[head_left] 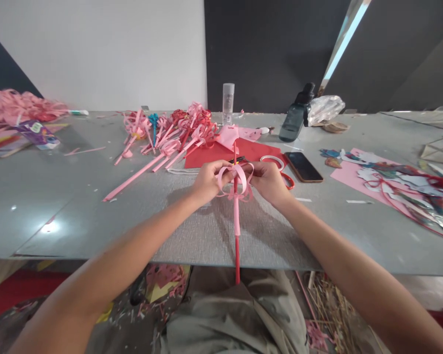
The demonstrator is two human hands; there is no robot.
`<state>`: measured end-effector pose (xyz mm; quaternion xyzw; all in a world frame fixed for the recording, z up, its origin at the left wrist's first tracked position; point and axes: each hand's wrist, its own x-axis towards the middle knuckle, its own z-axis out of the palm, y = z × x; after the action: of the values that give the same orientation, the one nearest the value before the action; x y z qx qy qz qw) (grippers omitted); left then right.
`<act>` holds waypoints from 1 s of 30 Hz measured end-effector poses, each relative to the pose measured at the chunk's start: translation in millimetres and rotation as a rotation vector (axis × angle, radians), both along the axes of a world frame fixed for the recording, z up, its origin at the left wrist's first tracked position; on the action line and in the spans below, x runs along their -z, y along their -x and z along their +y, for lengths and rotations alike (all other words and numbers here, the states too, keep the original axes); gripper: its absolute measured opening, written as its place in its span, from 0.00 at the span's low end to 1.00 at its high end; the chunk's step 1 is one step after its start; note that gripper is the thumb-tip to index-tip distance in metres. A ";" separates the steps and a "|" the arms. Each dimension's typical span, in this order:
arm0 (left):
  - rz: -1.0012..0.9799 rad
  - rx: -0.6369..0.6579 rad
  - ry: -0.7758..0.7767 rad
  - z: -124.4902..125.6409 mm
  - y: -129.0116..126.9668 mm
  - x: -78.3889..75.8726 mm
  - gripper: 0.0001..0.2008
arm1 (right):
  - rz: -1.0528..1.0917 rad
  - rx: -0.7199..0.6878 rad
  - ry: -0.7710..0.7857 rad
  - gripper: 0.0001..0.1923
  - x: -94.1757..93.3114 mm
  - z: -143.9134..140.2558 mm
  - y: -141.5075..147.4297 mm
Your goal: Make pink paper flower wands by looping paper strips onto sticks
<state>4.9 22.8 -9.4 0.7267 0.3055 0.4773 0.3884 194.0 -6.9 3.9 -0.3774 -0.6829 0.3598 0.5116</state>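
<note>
Just past the table's front edge, a paper flower [242, 182] of curled pink strips sits around a red stick, with a pink sleeve [237, 216] below it. The red stick [237, 258] runs toward my lap, its lower end past the edge. My left hand [209, 182] is closed, its thumb and fingers pinching the pink loops from the left. From the right side, my right hand [268, 183] pinches the loops too, its fingertips partly hidden behind the paper. Scissors [280, 169] with red and white handles lie behind my right hand, blades partly covered.
Red paper [203, 153] lies beyond my hands, beside a pile of pink and red paper flowers [184, 125]. A phone [303, 167], a dark bottle [292, 120] and a glue stick [228, 104] stand or lie farther back. Cut-outs cover pink paper [349, 178] at right.
</note>
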 end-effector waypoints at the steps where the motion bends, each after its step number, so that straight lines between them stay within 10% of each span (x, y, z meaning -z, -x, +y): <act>1: 0.008 -0.007 -0.007 -0.3 -0.3 -0.2 0.13 | 0.002 0.005 0.007 0.07 0.5 -0.1 0.3; 30: -0.015 -0.008 0.113 -8.4 -3.8 -8.7 0.17 | 0.117 0.209 -0.006 0.11 7.7 -4.3 10.9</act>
<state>8.6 14.4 -0.7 0.6988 0.3319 0.4661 0.4293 183.2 -11.2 -3.7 -0.4234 -0.6098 0.3240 0.5864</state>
